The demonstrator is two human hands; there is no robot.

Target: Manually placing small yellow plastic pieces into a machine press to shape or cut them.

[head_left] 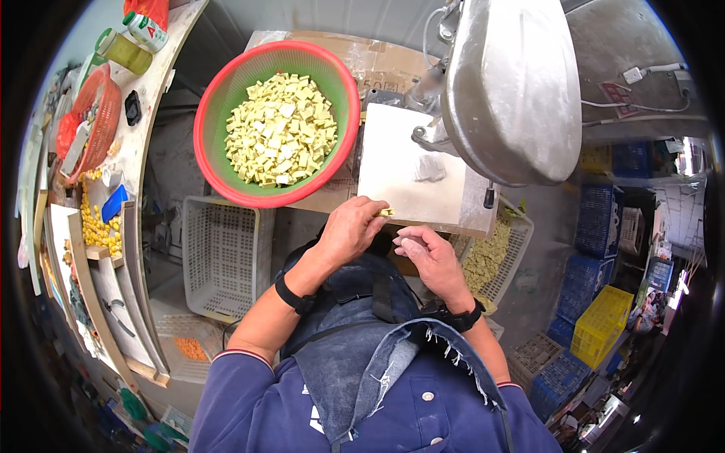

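Between the thumb and fingers of my left hand (352,229) is a small yellow-green square piece (386,212), just off the near edge of a white board (389,162). My right hand (434,260) is close by on the right, its fingers curled in toward the thumb and the fingertips pale with dust. Whether anything small sits in that pinch is hidden. A large round basket (204,140) with a red rim and green mesh wall stands to the left, holding a heap of similar yellow-green pieces (281,132). On the board lies a small whitish block (429,167).
A big grey metal machine (513,90) rises over the board's right side. Below the bench are a white crate (226,257) and another crate (521,249) with greenish pieces. A wooden shelf (155,90) runs along the left; blue and yellow crates (602,325) are stacked at right.
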